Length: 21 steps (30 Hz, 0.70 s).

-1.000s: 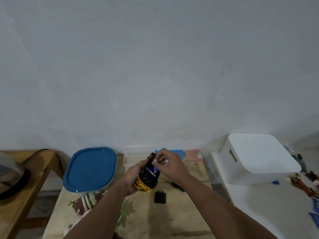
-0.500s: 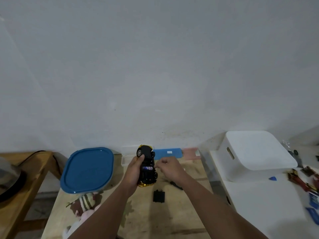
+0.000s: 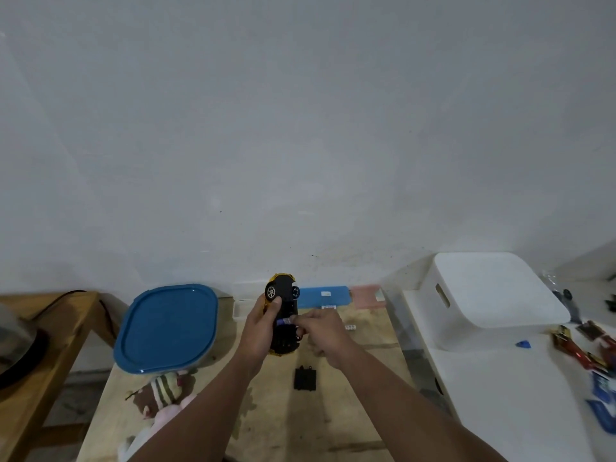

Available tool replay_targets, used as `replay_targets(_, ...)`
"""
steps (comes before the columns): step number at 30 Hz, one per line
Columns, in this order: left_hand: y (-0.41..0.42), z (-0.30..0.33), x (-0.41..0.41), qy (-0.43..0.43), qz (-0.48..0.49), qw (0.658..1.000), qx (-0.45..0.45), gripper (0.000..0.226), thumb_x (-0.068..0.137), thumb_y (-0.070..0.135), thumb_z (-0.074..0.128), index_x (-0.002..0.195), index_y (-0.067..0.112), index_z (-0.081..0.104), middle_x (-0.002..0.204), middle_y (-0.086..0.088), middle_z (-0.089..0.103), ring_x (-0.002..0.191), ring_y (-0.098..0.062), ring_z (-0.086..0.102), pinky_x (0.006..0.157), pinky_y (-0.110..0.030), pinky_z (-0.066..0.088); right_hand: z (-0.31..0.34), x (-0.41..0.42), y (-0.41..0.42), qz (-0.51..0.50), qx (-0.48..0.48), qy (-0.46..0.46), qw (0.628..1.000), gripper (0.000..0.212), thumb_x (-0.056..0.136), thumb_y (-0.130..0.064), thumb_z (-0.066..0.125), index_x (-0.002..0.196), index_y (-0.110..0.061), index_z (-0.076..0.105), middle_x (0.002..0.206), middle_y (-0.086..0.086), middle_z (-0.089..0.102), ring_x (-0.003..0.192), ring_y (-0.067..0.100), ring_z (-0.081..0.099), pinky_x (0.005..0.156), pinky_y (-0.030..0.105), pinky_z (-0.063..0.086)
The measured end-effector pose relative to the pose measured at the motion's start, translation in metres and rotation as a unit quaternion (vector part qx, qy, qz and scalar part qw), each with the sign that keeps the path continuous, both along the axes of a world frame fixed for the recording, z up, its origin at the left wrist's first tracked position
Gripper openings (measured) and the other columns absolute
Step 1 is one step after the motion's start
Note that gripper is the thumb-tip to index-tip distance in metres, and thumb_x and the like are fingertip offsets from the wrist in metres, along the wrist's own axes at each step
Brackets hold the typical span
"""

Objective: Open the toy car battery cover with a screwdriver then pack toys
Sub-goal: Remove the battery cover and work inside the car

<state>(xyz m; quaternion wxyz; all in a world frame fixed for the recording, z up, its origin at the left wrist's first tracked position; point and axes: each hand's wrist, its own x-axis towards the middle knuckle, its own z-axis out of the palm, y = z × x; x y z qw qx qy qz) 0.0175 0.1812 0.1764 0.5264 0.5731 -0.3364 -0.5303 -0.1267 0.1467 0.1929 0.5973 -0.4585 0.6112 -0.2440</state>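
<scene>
Holding one toy car (image 3: 283, 315), two hands.

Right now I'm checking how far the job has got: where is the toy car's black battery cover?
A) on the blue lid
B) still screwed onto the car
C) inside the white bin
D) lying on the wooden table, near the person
D: the black battery cover lies flat on the wooden table, apart from the toy car held bottom-up in the left hand.

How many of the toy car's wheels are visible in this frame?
2, both at the far end of the upturned toy car: one wheel by the left hand's fingers, one opposite. The near-end wheels are not clearly visible.
</scene>
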Motion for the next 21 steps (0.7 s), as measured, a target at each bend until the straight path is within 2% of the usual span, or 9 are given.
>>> replay_targets(4,0.001,0.001,-0.002,-0.003,-0.008,1.0,-0.006,0.027,0.109,0.033,0.051,0.132,0.029,0.065,0.109,-0.001,0.078,0.102,-0.021,0.073,0.092,-0.04,0.057,0.002,-0.001,0.002,-0.02,0.03,-0.053,0.998,0.024,0.088,-0.032,0.074,0.08,-0.012,0.063,0.07,0.006,0.065,0.041,0.01,0.032,0.044,0.022,0.02)
replay_targets(8,0.003,0.0,-0.004,-0.001,-0.012,1.0,-0.009,0.024,0.109,0.03,0.052,0.127,0.026,0.067,0.094,0.0,0.077,0.09,-0.02,0.07,0.087,-0.041,0.056,0.002,0.001,0.003,-0.026,0.065,-0.078,0.994,0.019,0.088,-0.025,0.073,0.086,-0.012,0.059,0.07,0.005,0.062,0.042,0.009,0.03,0.043,0.022,0.019)
replay_targets(13,0.004,-0.001,-0.011,-0.001,-0.029,1.0,-0.002,0.027,0.108,0.03,0.053,0.132,0.028,0.067,0.11,0.003,0.078,0.106,-0.016,0.072,0.094,-0.034,0.055,-0.001,0.001,-0.002,-0.072,0.08,-0.131,0.986,0.016,0.082,-0.011,0.07,0.088,-0.012,0.055,0.064,0.002,0.056,0.043,0.008,0.03,0.04,0.022,0.02)
replay_targets(17,0.001,-0.003,-0.015,0.01,-0.025,1.0,0.005,0.03,0.109,0.031,0.051,0.135,0.03,0.065,0.117,0.0,0.077,0.114,-0.021,0.071,0.103,-0.043,0.054,-0.003,0.001,-0.004,-0.07,0.055,-0.107,0.99,0.015,0.084,-0.013,0.07,0.091,-0.009,0.057,0.065,0.003,0.056,0.042,0.009,0.034,0.039,0.023,0.024)
replay_targets(21,-0.004,-0.006,-0.019,0.012,-0.015,1.0,0.007,0.029,0.109,0.033,0.051,0.134,0.032,0.065,0.121,-0.002,0.076,0.117,-0.024,0.07,0.106,-0.051,0.053,-0.008,-0.002,-0.008,-0.069,0.016,-0.044,0.997,0.031,0.085,-0.026,0.076,0.105,-0.006,0.063,0.071,0.004,0.063,0.043,0.009,0.044,0.04,0.022,0.032)
